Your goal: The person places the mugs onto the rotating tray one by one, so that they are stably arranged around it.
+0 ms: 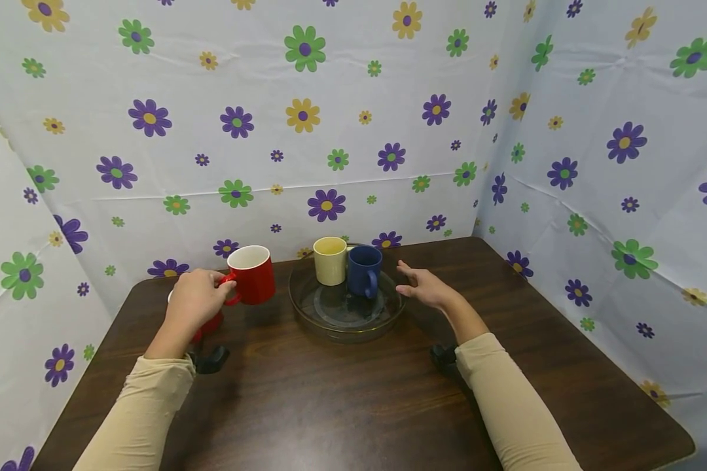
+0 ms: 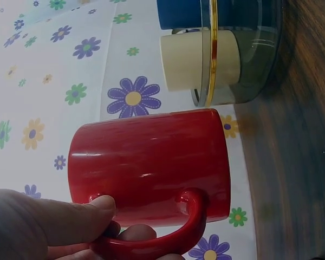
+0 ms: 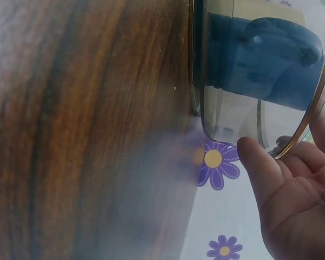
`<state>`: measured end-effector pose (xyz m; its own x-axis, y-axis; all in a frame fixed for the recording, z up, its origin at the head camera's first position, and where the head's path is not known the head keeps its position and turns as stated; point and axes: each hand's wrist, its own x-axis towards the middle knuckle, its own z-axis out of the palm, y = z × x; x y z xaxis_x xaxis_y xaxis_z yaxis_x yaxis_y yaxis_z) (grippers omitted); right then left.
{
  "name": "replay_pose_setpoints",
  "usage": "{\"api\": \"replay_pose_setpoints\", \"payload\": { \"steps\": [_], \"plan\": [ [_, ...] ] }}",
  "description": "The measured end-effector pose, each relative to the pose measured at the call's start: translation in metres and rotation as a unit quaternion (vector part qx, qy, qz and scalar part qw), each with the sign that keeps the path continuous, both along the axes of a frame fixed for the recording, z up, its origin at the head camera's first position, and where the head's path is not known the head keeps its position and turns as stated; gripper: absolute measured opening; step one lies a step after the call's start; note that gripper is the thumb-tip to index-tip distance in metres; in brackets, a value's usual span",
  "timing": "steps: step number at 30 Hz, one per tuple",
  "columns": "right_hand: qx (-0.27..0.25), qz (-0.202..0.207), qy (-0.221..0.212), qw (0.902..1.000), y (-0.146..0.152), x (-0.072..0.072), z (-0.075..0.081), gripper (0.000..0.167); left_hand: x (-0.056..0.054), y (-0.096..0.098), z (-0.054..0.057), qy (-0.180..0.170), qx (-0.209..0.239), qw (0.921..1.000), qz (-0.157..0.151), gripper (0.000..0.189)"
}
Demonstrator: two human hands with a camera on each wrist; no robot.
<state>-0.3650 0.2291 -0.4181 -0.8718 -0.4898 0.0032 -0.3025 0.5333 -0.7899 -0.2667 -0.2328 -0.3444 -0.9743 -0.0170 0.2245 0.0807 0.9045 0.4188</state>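
Note:
My left hand (image 1: 196, 301) pinches the handle of a red mug (image 1: 256, 280) with a white inside. The mug is upright and seems raised off the table, left of a round clear glass dish (image 1: 344, 336) with a gold rim line. Inside the dish stand a pale yellow mug (image 1: 330, 263) and, to its right, a blue mug (image 1: 362, 267) with its handle toward me. At the dish's right side is my right hand (image 1: 427, 288), fingers spread and relaxed. The right wrist view has its fingers (image 3: 254, 162) close by the dish rim; contact is hard to tell.
A second red mug (image 1: 213, 322) stands on the brown wooden table (image 1: 330, 405), mostly hidden behind my left hand. Flower-patterned white sheets (image 1: 342, 85) hang along the table's back and sides. Dark devices (image 1: 211, 361) are worn on both wrists.

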Motion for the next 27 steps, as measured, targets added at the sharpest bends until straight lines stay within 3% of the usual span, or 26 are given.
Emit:
{"api": "replay_pose_setpoints", "payload": {
  "steps": [18, 27],
  "plan": [
    [0.004, 0.018, 0.000, 0.9998, 0.002, -0.007, 0.002, 0.065, 0.003, 0.000, -0.002, 0.006, 0.001, 0.9999, -0.010, 0.037],
    [-0.018, 0.024, -0.019, 0.9994, 0.003, -0.013, -0.001, 0.065, 0.004, 0.000, -0.003, 0.005, 0.001, 0.9999, -0.016, 0.037]
  ]
}}
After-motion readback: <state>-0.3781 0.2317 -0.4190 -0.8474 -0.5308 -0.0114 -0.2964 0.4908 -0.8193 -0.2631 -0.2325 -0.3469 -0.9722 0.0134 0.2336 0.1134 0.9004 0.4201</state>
